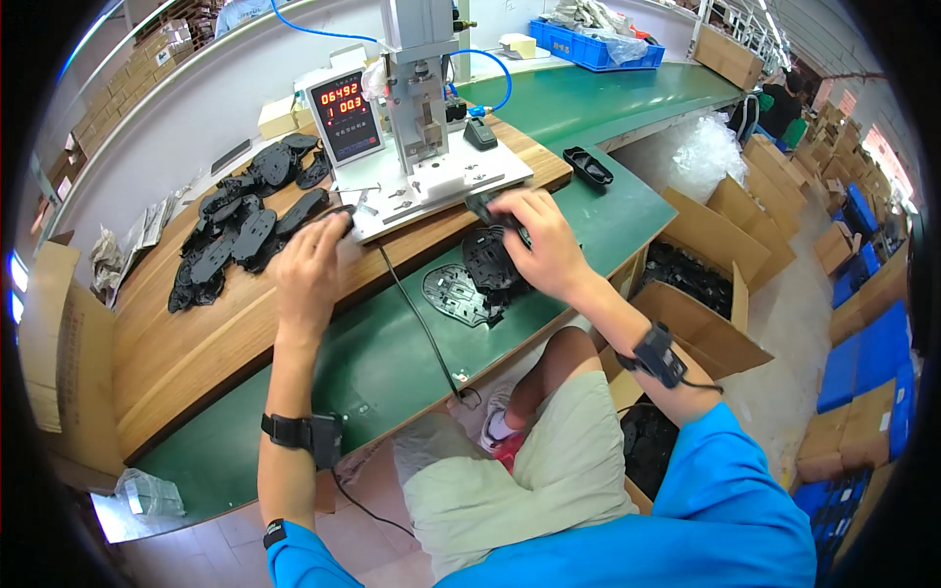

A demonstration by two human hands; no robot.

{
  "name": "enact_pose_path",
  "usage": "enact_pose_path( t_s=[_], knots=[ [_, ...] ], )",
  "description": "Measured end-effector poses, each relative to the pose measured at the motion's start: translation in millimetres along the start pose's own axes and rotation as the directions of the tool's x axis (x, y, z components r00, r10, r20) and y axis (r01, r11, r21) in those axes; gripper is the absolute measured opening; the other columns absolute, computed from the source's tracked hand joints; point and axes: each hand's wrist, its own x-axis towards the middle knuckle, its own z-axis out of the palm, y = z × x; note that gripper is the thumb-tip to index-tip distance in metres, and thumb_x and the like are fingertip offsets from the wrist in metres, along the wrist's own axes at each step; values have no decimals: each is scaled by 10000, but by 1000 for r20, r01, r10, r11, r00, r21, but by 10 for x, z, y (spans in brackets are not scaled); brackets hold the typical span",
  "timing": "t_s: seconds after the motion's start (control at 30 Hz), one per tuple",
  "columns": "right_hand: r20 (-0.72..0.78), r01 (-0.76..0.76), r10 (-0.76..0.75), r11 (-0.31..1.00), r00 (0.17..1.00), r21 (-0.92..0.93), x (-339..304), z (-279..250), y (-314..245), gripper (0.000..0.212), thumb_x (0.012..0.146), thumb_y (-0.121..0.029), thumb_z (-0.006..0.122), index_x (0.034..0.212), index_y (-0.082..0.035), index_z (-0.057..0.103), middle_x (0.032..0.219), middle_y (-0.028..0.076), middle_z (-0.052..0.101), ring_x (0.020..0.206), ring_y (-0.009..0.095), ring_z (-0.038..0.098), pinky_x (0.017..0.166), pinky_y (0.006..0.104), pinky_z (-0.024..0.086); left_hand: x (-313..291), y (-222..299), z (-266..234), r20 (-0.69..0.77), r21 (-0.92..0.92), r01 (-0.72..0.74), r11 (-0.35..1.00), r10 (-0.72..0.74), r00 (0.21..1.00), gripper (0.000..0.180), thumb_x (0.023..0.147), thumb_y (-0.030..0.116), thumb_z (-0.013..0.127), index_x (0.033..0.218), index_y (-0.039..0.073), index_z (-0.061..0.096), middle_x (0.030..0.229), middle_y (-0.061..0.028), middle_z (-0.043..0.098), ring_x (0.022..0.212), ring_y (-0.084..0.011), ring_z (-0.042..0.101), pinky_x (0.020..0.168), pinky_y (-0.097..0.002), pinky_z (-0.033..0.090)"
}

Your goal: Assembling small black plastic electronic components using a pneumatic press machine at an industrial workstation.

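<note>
My left hand [309,267] is closed at the left front corner of the bench press's white base plate [441,186]. A small dark plastic part shows at its fingertips, blurred by motion. In front of the plate, my right hand [539,240] pinches a black plastic part [482,205], partly covered by my fingers. Below that hand, black molded shells [487,257] lie on the green bench, one showing its lighter inner side [454,292]. To the left, a heap of black plastic shells [240,230] rests on the wooden board.
A counter box with red digits [345,116] stands beside the press column [417,88]. A black cable [417,318] crosses the bench front. One black shell [588,167] lies at the right. Cardboard boxes of black parts [686,279] stand beside the bench. A person sits farther back.
</note>
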Motion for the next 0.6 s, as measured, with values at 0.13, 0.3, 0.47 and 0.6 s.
enact_pose_path(
  t_s=[0.13,0.3,0.47,0.6],
  knots=[
    [23,-30,31,999,999,-44,-456,-134,85,328,873,-41,634,1200,-22,657,1225,171,655,1219,385,579,1066,454,488,151,399,84,40,-29,-140,990,141,989,513,844,-8,688,1332,151,683,1332,-136,697,1245,-338,664,1044,-460,553],
    [83,-21,29,995,996,-96,-544,-145,120,405,908,-194,645,1283,-42,650,1329,165,629,1300,370,524,1150,507,369,556,707,539,74,-92,-248,964,255,964,448,866,-20,675,1291,123,679,1309,-155,696,1239,-356,660,1037,-458,559],
    [129,12,3,993,992,-116,-596,-111,160,403,944,-267,621,1286,-58,667,1359,144,623,1319,334,518,1162,502,317,782,648,934,87,-136,-156,978,168,982,378,884,-35,683,1245,79,675,1264,-169,703,1201,-381,670,998,-463,570],
    [107,25,-15,995,994,-96,-610,-108,167,387,955,-265,621,1272,-50,675,1334,142,636,1294,325,529,1147,497,328,725,695,964,163,-83,-180,980,191,968,475,847,-58,657,1287,120,630,1266,-167,686,1213,-379,651,1002,-463,573]
  ],
)
